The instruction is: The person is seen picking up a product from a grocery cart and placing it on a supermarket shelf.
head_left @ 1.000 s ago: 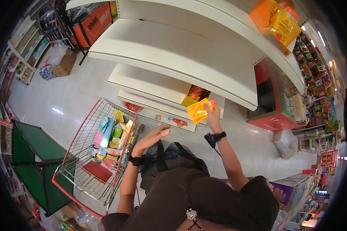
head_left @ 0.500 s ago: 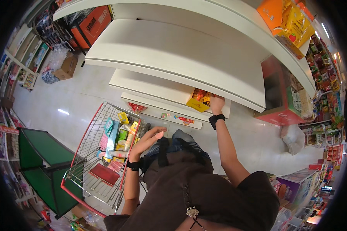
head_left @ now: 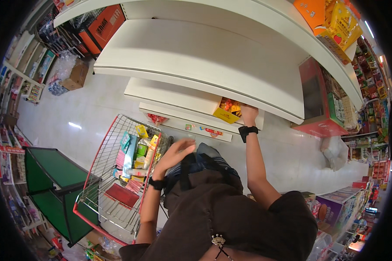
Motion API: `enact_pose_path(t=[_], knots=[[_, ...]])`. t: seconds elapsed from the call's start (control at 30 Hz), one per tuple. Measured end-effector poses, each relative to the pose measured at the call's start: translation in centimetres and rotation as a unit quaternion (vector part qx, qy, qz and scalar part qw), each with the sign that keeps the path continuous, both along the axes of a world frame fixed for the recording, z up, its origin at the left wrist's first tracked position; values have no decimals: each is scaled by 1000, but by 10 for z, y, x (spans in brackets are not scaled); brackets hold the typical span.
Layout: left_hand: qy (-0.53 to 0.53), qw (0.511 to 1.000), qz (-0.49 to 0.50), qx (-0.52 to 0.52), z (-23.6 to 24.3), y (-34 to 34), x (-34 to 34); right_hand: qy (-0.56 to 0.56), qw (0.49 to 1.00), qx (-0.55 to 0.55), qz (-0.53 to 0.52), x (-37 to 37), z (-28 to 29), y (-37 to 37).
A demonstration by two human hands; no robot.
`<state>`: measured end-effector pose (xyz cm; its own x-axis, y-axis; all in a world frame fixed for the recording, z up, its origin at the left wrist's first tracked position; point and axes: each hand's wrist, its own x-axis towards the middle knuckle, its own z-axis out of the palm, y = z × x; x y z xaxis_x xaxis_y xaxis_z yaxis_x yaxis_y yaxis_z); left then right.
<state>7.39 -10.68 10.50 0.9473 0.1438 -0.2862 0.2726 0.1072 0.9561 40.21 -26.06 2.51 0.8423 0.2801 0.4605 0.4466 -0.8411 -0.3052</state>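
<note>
My right hand (head_left: 249, 114) reaches under the front edge of a wide white shelf, at the right side of a yellow display box (head_left: 226, 115). The box stands on a lower shelf and holds small orange and yellow packets (head_left: 230, 105). The fingers of this hand are hidden by the hand itself and the shelf edge, so I cannot see whether they grip the box or a packet. My left hand (head_left: 175, 155) hovers open, fingers stretched, beside a wire shopping cart (head_left: 90, 187) with a red rim, holding nothing. Both wrists wear black bands.
Inside the cart lie several coloured packages and a red flat panel (head_left: 122, 195). White shelves (head_left: 196, 56) span the front, with a red packet (head_left: 157, 118) low down. Orange and yellow packs (head_left: 335, 26) sit upper right. A green panelled stand (head_left: 59, 174) is left of the cart.
My left hand has risen slightly away from the cart, its fingers straighter. My right hand stays by the yellow box, edging a little to the right. The whole view has shifted slightly.
</note>
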Motion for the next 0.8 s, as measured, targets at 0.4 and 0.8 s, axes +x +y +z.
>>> enact_pose_path(t=[0.4, 0.8], knots=[[-166, 968, 12, 185, -86, -75, 240, 197, 977, 82, 17, -5, 1, -29], [-88, 992, -26, 84, -111, -77, 277, 121, 991, 53, -25, -20, 15, -21]])
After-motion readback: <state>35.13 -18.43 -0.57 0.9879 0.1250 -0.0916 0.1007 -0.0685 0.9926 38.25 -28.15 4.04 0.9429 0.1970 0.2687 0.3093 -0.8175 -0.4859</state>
